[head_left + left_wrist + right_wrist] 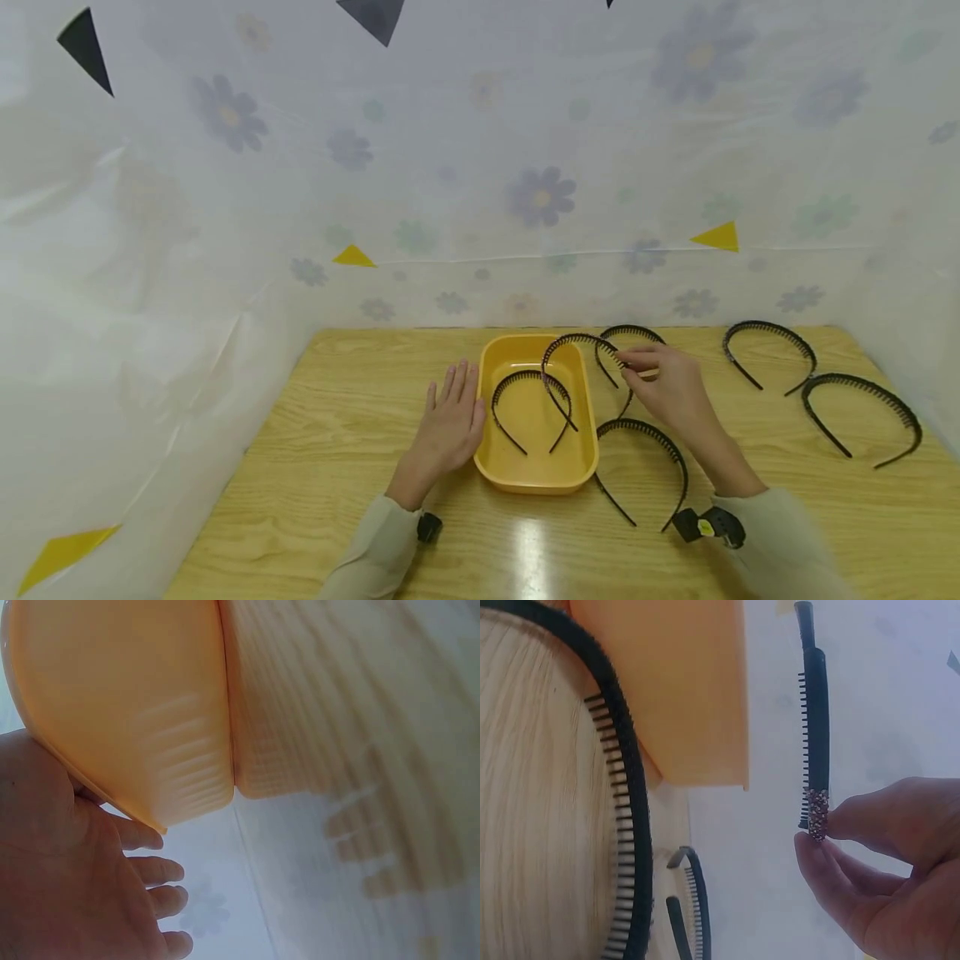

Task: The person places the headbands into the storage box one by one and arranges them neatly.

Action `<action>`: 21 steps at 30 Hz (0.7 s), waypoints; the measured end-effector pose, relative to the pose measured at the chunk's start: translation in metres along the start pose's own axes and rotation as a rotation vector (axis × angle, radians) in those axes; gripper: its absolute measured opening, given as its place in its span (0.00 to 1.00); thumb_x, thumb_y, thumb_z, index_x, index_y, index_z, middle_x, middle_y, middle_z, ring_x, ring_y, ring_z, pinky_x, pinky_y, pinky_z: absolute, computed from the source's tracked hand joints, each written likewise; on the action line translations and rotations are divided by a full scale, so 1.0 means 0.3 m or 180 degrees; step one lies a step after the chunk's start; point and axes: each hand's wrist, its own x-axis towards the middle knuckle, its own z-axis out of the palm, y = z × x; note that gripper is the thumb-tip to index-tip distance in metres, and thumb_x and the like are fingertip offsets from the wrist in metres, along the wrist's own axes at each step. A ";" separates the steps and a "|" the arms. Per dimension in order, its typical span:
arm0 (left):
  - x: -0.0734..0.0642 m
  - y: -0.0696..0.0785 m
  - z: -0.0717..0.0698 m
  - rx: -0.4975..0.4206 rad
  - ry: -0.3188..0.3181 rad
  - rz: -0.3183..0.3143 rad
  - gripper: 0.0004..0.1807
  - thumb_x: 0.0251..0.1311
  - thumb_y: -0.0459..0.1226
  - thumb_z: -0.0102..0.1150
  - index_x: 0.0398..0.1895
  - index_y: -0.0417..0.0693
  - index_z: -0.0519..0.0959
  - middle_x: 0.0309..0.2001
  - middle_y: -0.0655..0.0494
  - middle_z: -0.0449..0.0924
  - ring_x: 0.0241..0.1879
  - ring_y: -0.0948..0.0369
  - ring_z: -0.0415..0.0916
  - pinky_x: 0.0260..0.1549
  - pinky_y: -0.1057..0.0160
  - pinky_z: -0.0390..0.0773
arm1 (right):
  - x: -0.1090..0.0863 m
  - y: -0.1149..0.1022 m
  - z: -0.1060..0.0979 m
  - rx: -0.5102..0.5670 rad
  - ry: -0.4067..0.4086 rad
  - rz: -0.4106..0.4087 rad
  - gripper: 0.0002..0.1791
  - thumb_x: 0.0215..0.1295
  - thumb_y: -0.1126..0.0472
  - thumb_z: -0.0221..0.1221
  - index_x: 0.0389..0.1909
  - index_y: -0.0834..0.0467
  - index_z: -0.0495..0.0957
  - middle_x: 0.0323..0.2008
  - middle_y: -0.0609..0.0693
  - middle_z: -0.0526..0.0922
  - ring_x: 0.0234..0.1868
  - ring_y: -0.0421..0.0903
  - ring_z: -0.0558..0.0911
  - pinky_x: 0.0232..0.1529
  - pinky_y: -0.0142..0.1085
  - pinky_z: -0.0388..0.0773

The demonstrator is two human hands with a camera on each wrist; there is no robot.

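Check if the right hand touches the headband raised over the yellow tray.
Touching. The right wrist view shows it: the right hand pinches the headband, fingertips pressed against its speckled part.

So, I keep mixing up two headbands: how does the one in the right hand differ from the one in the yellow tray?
The held headband is pinched by the right hand and raised; the tray headband lies untouched.
In the head view, the held headband overlaps the yellow tray's right rim; the tray headband sits wholly inside.
Both are dark, curved and toothed.
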 end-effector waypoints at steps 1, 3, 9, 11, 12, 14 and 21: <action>-0.001 0.000 0.000 -0.0015 0.0006 0.0008 0.33 0.83 0.45 0.29 0.84 0.42 0.43 0.83 0.44 0.36 0.81 0.44 0.36 0.75 0.37 0.38 | 0.006 -0.006 0.008 0.0019 -0.0010 -0.0006 0.13 0.63 0.75 0.66 0.48 0.69 0.87 0.48 0.65 0.85 0.39 0.60 0.87 0.35 0.46 0.86; -0.001 0.000 0.001 -0.0037 0.0013 0.0012 0.33 0.83 0.45 0.30 0.84 0.42 0.43 0.83 0.44 0.36 0.81 0.44 0.37 0.75 0.37 0.38 | 0.017 -0.017 0.023 0.0042 -0.0034 0.0000 0.13 0.63 0.75 0.66 0.48 0.69 0.87 0.48 0.65 0.85 0.39 0.60 0.87 0.36 0.47 0.86; -0.001 0.004 -0.002 -0.0058 -0.0004 -0.0037 0.32 0.83 0.45 0.29 0.84 0.43 0.43 0.83 0.45 0.35 0.81 0.46 0.34 0.76 0.38 0.37 | 0.044 -0.041 0.070 0.0044 -0.0044 -0.0036 0.12 0.62 0.76 0.65 0.46 0.69 0.88 0.46 0.64 0.85 0.39 0.58 0.86 0.36 0.46 0.86; -0.001 0.004 -0.002 -0.0051 -0.0020 -0.0059 0.32 0.84 0.45 0.29 0.84 0.44 0.42 0.83 0.46 0.35 0.81 0.48 0.33 0.76 0.39 0.37 | 0.048 -0.048 0.085 0.0070 -0.0059 -0.0051 0.11 0.62 0.76 0.65 0.46 0.69 0.88 0.45 0.64 0.85 0.38 0.58 0.87 0.34 0.45 0.86; -0.001 0.004 -0.002 -0.0053 -0.0030 -0.0066 0.32 0.84 0.45 0.29 0.84 0.44 0.42 0.83 0.46 0.35 0.81 0.48 0.32 0.76 0.39 0.36 | 0.049 -0.052 0.092 0.0088 -0.0068 -0.0052 0.12 0.62 0.76 0.64 0.46 0.70 0.88 0.45 0.64 0.85 0.38 0.57 0.87 0.33 0.45 0.86; -0.001 0.004 -0.001 -0.0056 -0.0036 -0.0077 0.32 0.84 0.45 0.29 0.84 0.45 0.41 0.83 0.47 0.34 0.81 0.50 0.31 0.76 0.40 0.36 | 0.050 -0.058 0.105 0.0085 -0.0072 -0.0066 0.12 0.62 0.76 0.65 0.45 0.70 0.88 0.44 0.64 0.85 0.37 0.57 0.87 0.32 0.44 0.86; 0.001 0.001 0.002 -0.0049 -0.0037 -0.0066 0.32 0.84 0.45 0.28 0.84 0.45 0.41 0.83 0.47 0.34 0.81 0.49 0.32 0.76 0.40 0.36 | 0.052 -0.062 0.163 -0.0105 -0.0158 -0.0094 0.11 0.63 0.74 0.66 0.46 0.68 0.88 0.45 0.62 0.85 0.39 0.57 0.85 0.29 0.42 0.80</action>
